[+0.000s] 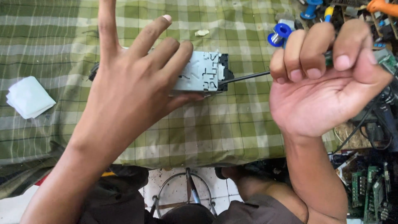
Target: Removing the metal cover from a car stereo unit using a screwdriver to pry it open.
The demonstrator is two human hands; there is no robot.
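A grey metal electronics box (203, 72) with a black end lies on the green checked cloth (215, 132). My left hand (132, 79) presses down on it, thumb under its near side, index and middle fingers lifted off. My right hand (319, 79) is closed around the handle of a screwdriver (244, 77), palm up. The thin dark shaft runs left, and its tip sits at the black right end of the box. The handle is mostly hidden in my fist.
A folded white tissue (28, 97) lies at the left on the cloth. Blue solder spools (281, 33), tools and cables crowd the right edge. Green circuit boards (371, 188) sit lower right. A stool frame (186, 193) and my knees show below the table edge.
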